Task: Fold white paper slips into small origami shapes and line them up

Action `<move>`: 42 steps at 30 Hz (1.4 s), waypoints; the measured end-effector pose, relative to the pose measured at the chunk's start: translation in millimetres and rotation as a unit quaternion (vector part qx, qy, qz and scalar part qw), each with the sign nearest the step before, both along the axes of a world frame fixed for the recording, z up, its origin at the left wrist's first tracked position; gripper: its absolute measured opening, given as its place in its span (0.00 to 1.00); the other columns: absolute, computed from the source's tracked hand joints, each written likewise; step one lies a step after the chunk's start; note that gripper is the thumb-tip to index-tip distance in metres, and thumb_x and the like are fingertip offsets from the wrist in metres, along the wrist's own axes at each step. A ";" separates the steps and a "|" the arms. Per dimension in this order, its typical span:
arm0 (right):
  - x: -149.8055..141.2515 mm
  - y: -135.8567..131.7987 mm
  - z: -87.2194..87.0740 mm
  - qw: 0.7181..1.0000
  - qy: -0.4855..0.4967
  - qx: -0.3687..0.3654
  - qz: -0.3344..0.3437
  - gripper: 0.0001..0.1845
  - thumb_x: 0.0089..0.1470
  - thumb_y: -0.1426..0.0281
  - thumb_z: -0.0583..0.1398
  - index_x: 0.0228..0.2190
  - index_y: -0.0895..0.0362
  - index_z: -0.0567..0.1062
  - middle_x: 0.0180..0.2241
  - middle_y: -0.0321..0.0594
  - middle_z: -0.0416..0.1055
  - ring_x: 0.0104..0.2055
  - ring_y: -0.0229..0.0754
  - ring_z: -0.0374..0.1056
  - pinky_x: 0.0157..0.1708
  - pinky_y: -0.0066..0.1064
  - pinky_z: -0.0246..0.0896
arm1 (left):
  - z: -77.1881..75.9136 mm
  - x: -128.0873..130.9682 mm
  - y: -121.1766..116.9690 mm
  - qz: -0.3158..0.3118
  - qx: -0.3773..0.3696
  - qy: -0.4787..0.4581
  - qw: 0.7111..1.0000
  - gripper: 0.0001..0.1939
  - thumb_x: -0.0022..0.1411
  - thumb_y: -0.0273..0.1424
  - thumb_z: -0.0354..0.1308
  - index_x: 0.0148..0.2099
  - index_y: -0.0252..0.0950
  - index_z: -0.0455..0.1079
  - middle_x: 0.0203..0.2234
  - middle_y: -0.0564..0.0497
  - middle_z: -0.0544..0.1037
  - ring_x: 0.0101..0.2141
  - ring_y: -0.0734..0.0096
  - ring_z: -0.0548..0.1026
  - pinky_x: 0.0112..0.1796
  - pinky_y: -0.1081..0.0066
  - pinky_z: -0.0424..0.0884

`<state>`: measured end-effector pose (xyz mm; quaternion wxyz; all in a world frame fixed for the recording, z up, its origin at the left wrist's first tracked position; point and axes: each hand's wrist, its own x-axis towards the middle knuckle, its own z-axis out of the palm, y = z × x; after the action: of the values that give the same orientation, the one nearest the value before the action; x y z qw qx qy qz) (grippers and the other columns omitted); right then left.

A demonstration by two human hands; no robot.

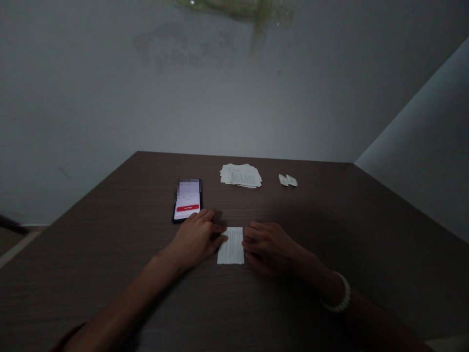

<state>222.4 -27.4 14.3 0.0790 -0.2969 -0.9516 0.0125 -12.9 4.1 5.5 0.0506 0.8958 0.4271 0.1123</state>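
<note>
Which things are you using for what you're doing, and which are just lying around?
In use:
- small printed paper, between left hand and right hand
- probably the pile of printed papers

Seemingly just lying about:
- phone, screen lit
- two small white pieces, purpose unclear

Illegibly fine-printed paper slip [231, 249]

The counter [110, 210] looks like matt dark wood with fine grain. The near slip [233, 249] is matt printed paper with a rough lower edge; the far stack [241, 175], matt paper too. The phone screen [188, 199] looks smooth.
</note>
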 end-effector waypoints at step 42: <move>7.4 3.7 -8.1 0.993 0.028 -0.049 -0.100 0.17 0.60 0.68 0.54 0.50 0.55 0.70 0.42 0.44 0.65 0.41 0.44 0.60 0.38 0.35 0.57 | 1.7 -1.5 -2.4 0.002 -0.017 -0.006 1.000 0.28 0.52 0.54 0.60 0.47 0.40 0.77 0.37 0.44 0.71 0.43 0.50 0.70 0.44 0.53 0.66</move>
<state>229.8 -23.8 6.2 0.0920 -0.3932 -0.9129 0.0592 -14.4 1.6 7.3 0.0687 0.8932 0.4304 0.1104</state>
